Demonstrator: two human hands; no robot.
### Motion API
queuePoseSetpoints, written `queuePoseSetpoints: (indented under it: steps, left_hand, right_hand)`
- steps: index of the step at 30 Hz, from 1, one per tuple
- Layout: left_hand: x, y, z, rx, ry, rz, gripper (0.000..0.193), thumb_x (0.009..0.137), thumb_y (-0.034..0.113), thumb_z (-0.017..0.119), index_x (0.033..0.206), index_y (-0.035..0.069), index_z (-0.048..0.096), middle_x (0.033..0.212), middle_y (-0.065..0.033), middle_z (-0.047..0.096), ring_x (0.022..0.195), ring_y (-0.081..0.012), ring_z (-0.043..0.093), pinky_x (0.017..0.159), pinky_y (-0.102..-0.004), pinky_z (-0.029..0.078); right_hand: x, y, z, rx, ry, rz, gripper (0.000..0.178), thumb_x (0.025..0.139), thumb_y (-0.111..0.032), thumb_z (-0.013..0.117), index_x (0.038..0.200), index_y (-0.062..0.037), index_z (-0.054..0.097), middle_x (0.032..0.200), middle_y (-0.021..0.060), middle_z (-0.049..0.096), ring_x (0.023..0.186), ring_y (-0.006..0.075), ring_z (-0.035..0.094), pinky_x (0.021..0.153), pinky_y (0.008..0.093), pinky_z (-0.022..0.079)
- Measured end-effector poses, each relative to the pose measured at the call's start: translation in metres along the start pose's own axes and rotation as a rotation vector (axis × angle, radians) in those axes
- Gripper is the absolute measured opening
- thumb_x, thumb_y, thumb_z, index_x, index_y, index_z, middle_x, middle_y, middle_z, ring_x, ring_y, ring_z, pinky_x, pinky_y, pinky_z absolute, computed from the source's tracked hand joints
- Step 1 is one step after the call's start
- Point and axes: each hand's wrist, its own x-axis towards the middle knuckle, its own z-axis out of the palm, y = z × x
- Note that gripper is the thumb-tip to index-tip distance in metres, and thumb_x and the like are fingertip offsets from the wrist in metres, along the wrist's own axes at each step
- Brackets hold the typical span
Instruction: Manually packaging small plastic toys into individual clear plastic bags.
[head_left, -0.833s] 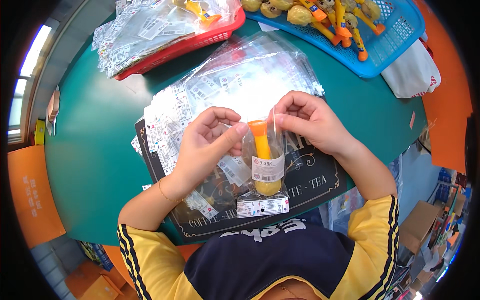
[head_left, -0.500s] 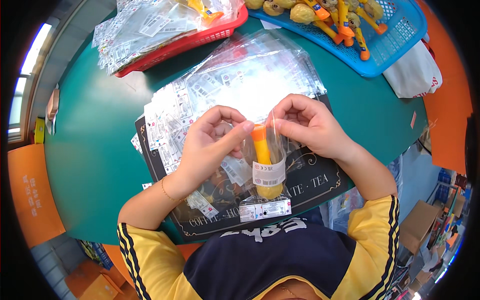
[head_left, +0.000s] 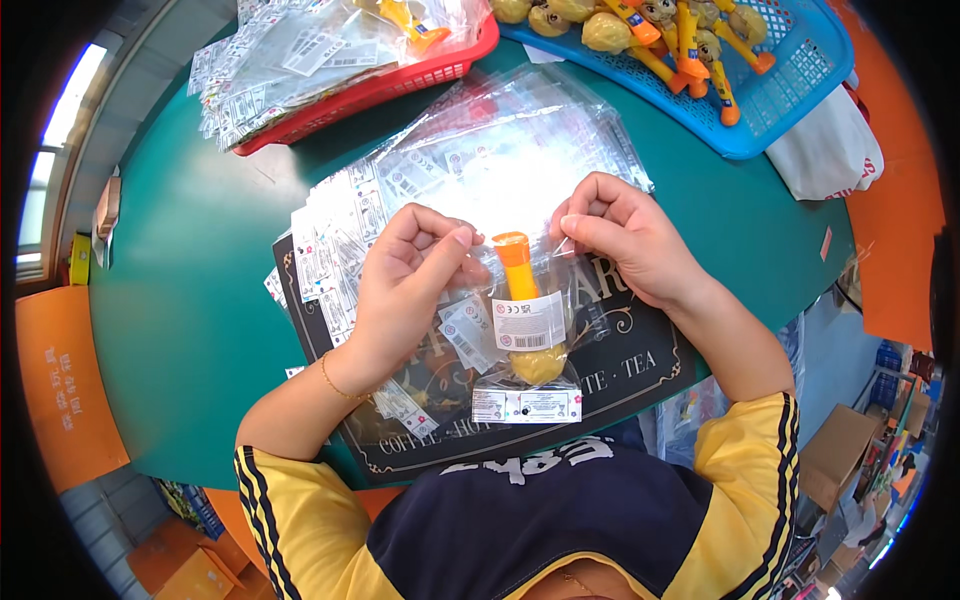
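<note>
A clear plastic bag (head_left: 562, 278) is stretched between my hands, its printed strip (head_left: 527, 404) toward my chest. Inside lies a toy with a yellow handle (head_left: 519, 284), an orange flared end away from me and a knobbly gold head (head_left: 538, 364) near me. A white label (head_left: 529, 322) covers part of the handle. My left hand (head_left: 422, 268) pinches the bag's far left corner between thumb and fingers. Closed on the far right corner is my right hand (head_left: 632, 240). A fanned stack of similar flat bags (head_left: 480, 160) lies under and beyond my hands.
A black mat with lettering (head_left: 640, 345) lies on the green table (head_left: 215, 300). At the back left stands a red basket (head_left: 375, 102) heaped with bags. A blue basket (head_left: 795, 90) of similar toys is at the back right, beside a white plastic bag (head_left: 828, 150).
My hands have moved apart, widening the bag's far edge. The toy's orange end has shifted slightly away from me, and the bag lies flatter with its label turned more upward.
</note>
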Motion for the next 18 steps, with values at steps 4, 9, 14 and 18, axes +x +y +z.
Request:
queuePoseSetpoints:
  steps: [4, 9, 14, 18]
  left_hand:
    - [-0.001, -0.002, 0.003, 0.002, 0.004, 0.043, 0.01, 0.092, 0.005, 0.055, 0.094, 0.0, 0.047, 0.098, -0.0108, 0.06, 0.081, -0.0133, 0.063, 0.075, -0.0247, 0.053]
    - [-0.005, -0.002, 0.007, -0.011, -0.035, 0.087, 0.011, 0.092, 0.002, 0.053, 0.097, 0.0, 0.044, 0.1, -0.0112, 0.057, 0.084, -0.0144, 0.063, 0.076, -0.0265, 0.053]
    - [-0.004, -0.002, 0.009, 0.011, -0.026, 0.154, 0.015, 0.091, 0.0, 0.051, 0.102, 0.002, 0.041, 0.099, -0.0103, 0.055, 0.081, -0.0139, 0.062, 0.077, -0.0262, 0.053]
    - [-0.002, -0.009, 0.001, 0.139, -0.068, 0.244, 0.021, 0.092, -0.001, 0.048, 0.109, 0.005, 0.038, 0.097, -0.0077, 0.053, 0.078, -0.0119, 0.06, 0.078, -0.0266, 0.053]
  right_hand:
    - [-0.001, -0.002, 0.005, 0.155, 0.051, 0.107, 0.01, 0.089, -0.008, 0.058, 0.097, -0.0049, 0.053, 0.095, 0.0059, 0.06, 0.086, 0.0098, 0.055, 0.077, 0.0233, 0.046]
    - [-0.004, -0.012, 0.016, 0.112, -0.015, 0.23, 0.014, 0.088, -0.011, 0.061, 0.099, -0.0041, 0.055, 0.087, 0.0034, 0.059, 0.081, 0.0096, 0.056, 0.075, 0.0233, 0.047]
    - [0.0, 0.002, 0.005, 0.085, -0.047, 0.152, 0.011, 0.089, -0.012, 0.062, 0.095, -0.0044, 0.057, 0.081, 0.0018, 0.059, 0.076, 0.0088, 0.057, 0.073, 0.0219, 0.046]
    - [-0.002, 0.001, 0.009, 0.056, -0.025, 0.096, 0.009, 0.089, -0.012, 0.061, 0.092, -0.0041, 0.057, 0.088, 0.003, 0.06, 0.079, 0.0082, 0.057, 0.073, 0.0211, 0.046]
